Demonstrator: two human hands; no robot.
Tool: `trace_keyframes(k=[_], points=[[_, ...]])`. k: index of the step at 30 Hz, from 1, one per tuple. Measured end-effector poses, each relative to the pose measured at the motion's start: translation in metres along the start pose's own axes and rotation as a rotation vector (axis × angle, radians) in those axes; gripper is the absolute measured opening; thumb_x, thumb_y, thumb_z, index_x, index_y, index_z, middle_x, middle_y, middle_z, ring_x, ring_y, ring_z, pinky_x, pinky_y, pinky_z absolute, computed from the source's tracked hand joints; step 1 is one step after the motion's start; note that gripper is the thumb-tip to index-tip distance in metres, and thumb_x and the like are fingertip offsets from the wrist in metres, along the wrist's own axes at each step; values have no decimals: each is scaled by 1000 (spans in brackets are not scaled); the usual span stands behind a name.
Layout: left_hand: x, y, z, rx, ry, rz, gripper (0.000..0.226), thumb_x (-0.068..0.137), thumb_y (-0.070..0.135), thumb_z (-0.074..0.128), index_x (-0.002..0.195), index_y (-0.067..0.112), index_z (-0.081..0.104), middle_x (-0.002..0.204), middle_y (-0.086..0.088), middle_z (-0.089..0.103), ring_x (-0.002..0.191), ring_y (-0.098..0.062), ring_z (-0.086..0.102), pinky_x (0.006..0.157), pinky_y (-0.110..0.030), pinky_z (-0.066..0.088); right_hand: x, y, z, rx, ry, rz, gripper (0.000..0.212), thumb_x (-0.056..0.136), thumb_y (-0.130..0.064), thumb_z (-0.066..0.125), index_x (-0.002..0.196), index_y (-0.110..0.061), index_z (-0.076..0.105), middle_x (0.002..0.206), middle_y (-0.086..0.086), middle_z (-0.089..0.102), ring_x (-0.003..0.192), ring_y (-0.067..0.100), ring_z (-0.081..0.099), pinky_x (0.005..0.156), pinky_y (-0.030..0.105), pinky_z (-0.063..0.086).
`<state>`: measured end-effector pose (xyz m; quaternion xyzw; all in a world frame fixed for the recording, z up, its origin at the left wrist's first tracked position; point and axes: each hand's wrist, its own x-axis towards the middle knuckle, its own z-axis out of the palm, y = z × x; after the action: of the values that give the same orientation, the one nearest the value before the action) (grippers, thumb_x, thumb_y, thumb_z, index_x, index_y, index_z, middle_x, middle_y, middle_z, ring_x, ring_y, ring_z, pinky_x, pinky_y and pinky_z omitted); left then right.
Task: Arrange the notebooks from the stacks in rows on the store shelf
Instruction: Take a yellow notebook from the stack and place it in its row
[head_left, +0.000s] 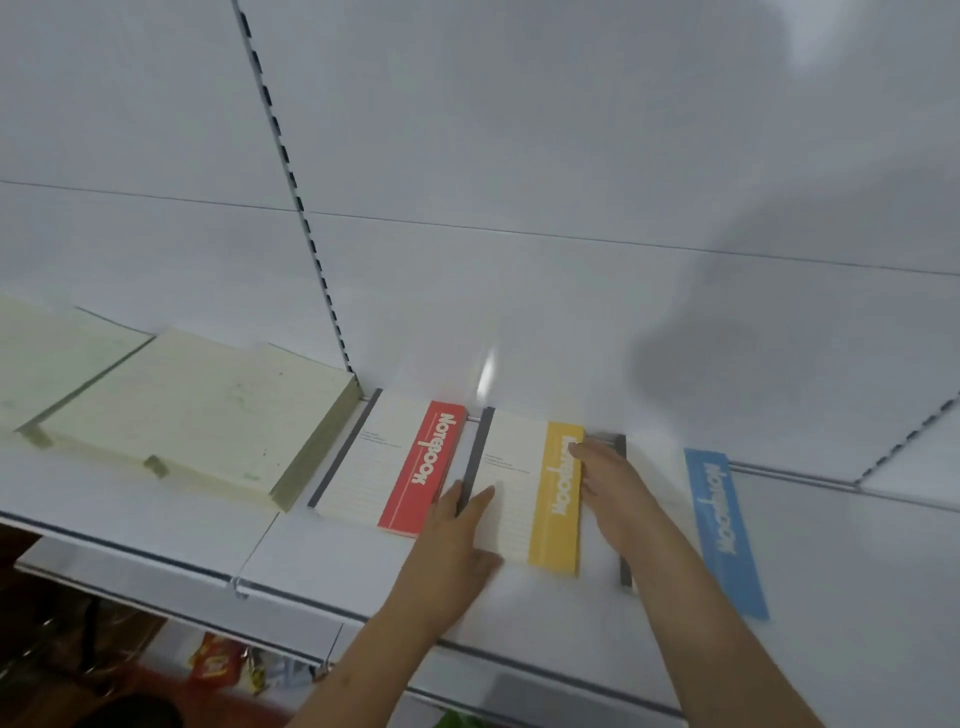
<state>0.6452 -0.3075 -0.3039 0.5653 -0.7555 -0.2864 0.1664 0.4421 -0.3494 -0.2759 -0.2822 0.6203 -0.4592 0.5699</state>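
**Yellow stack squared up between both hands**

The store shelf (519, 613) is smooth painted metal, so stacks likely slide easily. Left of the hands sit pale green pads (197, 415), then the red notebook stack (395, 467); right of them lies the blue notebook (724, 525). The yellow notebook stack (535, 493) lies between the hands: left hand (457, 540) and right hand (613, 493) press its long edges with straight fingers. It probably feels stiff, moderately heavy; hold both sides.

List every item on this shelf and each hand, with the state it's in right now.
Red notebook: flat, closed.
Yellow notebook: flat, closed, between both hands.
Blue notebook: flat, untouched.
Pale green pads: stacked, untouched.
Left hand: fingers straight against yellow notebook's left edge.
Right hand: fingers straight along its right edge.
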Motion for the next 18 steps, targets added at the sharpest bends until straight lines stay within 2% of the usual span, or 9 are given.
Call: trace_keyframes(k=[2, 4, 6, 9, 11, 13, 16, 18], points=[[1, -3, -2, -16, 7, 32, 78, 92, 21, 67, 156, 35, 24, 164, -2, 15, 152, -17, 10, 119, -30, 19, -5, -1, 4, -19, 24, 0, 45, 96, -33, 58, 138, -16, 54, 135, 6, 59, 127, 24, 53, 112, 40, 37], [1, -3, -2, -11, -4, 45, 79, 93, 22, 65, 156, 31, 20, 164, -5, 14, 151, -20, 10, 120, -33, 20, -16, -5, 10, -33, 65, -29, 52, 100, -34, 54, 147, -15, 43, 150, 2, 45, 138, 22, 42, 118, 39, 28], [-2, 0, -1, -22, -10, 46, 84, 93, 27, 63, 158, 28, 8, 165, -6, 3, 152, -22, 0, 121, -36, 14, -35, -10, 13, -110, 142, -86, 57, 102, -39, 48, 153, -18, 32, 157, -2, 32, 145, 18, 29, 120, 38, 22], [-11, 16, 1, -3, 55, 171, 86, 95, 43, 58, 158, 26, 2, 166, 0, -8, 152, -18, -10, 121, -36, 9, -67, -14, 3, -249, 270, -217, 58, 101, -50, 41, 153, -26, 32, 158, -8, 30, 146, 14, 26, 122, 39, 19], [-21, 40, 4, -73, 62, 261, 82, 96, 44, 55, 158, 27, 5, 166, 4, -4, 152, -12, -7, 122, -36, 12, -93, -17, -14, -240, 333, -307, 56, 101, -52, 40, 151, -29, 35, 151, -14, 36, 142, 6, 28, 119, 29, 16], [-33, 68, 12, -148, 31, 347, 79, 97, 42, 56, 158, 28, 8, 165, 6, 3, 151, -8, -2, 122, -32, 15, -120, -26, -33, -275, 398, -371, 56, 100, -53, 40, 151, -29, 36, 150, -17, 37, 138, 0, 30, 109, 18, 18], [-53, 113, 32, -190, -28, 473, 77, 97, 42, 57, 158, 28, 12, 163, 9, 16, 149, -3, 8, 116, -16, 11, -160, -38, -70, -322, 483, -482, 59, 100, -55, 37, 153, -29, 33, 156, -14, 33, 142, 3, 30, 106, 15, 19], [-65, 144, 49, -205, -72, 524, 74, 97, 42, 56, 157, 30, 14, 161, 11, 18, 148, -2, 11, 116, -16, 12, -185, -42, -99, -344, 551, -543, 60, 99, -58, 36, 153, -31, 33, 156, -15, 33, 143, 3, 29, 110, 18, 19]])
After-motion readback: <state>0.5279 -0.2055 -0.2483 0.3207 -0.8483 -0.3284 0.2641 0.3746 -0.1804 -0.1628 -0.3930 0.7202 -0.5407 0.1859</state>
